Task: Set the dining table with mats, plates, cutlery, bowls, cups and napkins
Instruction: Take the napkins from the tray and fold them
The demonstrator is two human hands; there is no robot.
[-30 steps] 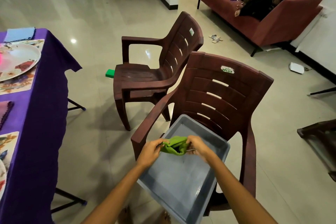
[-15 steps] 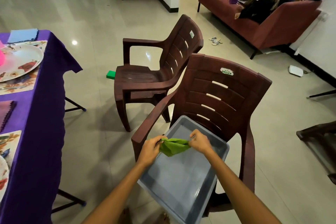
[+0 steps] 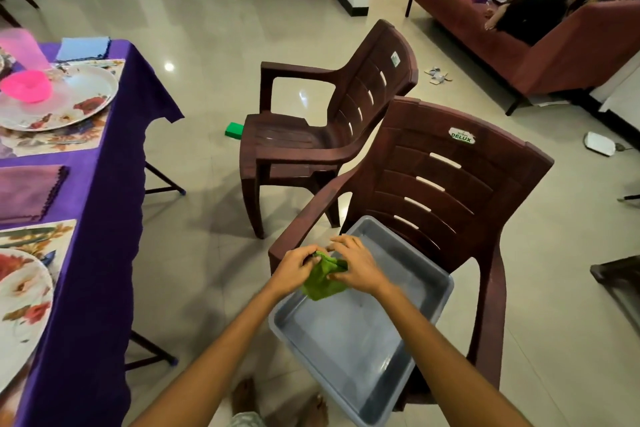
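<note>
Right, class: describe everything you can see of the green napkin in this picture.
The green napkin is a soft, crumpled cloth, bright leaf green, bunched rather than flat. The left hand grips its upper left edge and the right hand holds its right side, with its lower part hanging loose between them. It is held in the air above the grey tub, which sits on the seat of the nearer brown plastic chair.

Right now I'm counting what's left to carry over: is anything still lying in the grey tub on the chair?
No, the grey tub shows only its bare bottom; the green napkin is held above it by both hands.
</note>
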